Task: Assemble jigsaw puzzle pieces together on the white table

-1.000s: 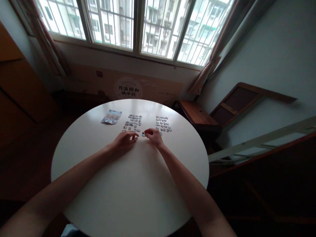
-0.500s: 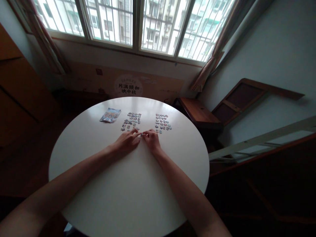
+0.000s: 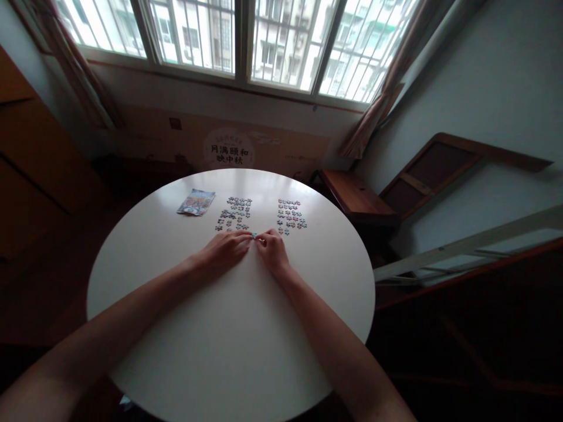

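Observation:
A small bluish jigsaw puzzle piece [image 3: 254, 235] is between my fingertips near the middle of the white round table [image 3: 229, 328]. My left hand [image 3: 229, 245] reaches it from the left, its fingers pressed together and touching the piece's edge. From the right, my right hand [image 3: 271, 246] pinches the same piece between thumb and forefinger. Just beyond my left hand lie loose puzzle pieces [image 3: 237, 212] in rough rows. A second group of pieces [image 3: 290, 214] lies in rows beyond my right hand.
A colourful printed packet [image 3: 196, 202] lies flat at the table's far left. Past the table's right edge stands a brown wooden bench [image 3: 354, 193]. A barred window [image 3: 241, 41] with curtains fills the far wall.
My left fingers have straightened and come together at the piece, where the forefinger was raised and bent before. My right hand keeps its pinch. The view has shifted slightly.

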`<control>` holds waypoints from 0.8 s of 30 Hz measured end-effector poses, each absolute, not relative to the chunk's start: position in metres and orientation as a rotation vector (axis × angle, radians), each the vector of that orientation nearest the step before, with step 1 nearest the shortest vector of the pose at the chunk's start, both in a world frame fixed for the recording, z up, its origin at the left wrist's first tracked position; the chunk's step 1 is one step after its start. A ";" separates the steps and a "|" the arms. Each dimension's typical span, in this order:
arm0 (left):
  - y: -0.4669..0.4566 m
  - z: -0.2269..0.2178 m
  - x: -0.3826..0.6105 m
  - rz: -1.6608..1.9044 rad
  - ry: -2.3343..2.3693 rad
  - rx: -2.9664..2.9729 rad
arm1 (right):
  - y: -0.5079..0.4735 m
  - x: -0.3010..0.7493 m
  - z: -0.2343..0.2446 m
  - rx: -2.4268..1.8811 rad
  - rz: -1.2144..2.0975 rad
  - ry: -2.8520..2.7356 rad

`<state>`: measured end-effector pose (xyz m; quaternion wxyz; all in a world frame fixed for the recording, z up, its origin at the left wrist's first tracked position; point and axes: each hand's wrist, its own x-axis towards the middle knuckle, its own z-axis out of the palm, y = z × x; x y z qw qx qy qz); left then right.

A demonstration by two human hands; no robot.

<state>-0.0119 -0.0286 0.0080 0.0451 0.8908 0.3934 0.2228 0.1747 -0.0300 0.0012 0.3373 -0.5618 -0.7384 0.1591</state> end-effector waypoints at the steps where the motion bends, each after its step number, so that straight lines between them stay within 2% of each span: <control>1: -0.029 0.008 -0.012 0.684 1.197 2.712 | -0.030 0.175 0.001 -1.460 0.409 -1.929; 24: -0.029 0.011 -0.016 0.619 1.217 2.700 | -0.028 0.178 0.005 -1.483 0.382 -1.892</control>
